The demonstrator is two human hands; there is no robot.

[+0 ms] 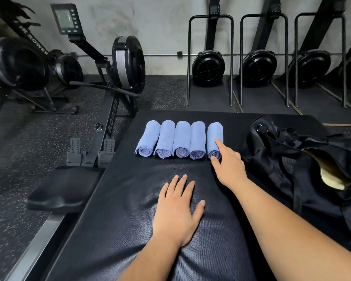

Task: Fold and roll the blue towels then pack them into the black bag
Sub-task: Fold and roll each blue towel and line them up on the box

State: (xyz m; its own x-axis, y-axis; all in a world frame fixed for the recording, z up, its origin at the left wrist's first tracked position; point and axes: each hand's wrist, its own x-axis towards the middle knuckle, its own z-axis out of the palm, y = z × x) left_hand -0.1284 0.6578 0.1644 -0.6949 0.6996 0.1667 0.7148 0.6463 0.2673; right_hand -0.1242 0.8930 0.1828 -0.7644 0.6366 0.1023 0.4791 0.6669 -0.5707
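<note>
Several rolled blue towels lie side by side in a row (181, 139) on a black mat (130, 199). My right hand (228, 165) reaches to the rightmost roll (214, 136), its thumb at the roll's near end and its forefinger lying along the roll's right side. My left hand (177, 209) rests flat on the mat, fingers straight, well short of the row. The black bag (300, 169) lies on the mat to the right of the towels, its mouth open and a gold lining showing.
A rowing machine (109, 110) with its seat (63, 189) stands left of the mat. More rowers stand upright in racks (211, 63) along the back wall. Speckled rubber floor (39, 142) surrounds the mat.
</note>
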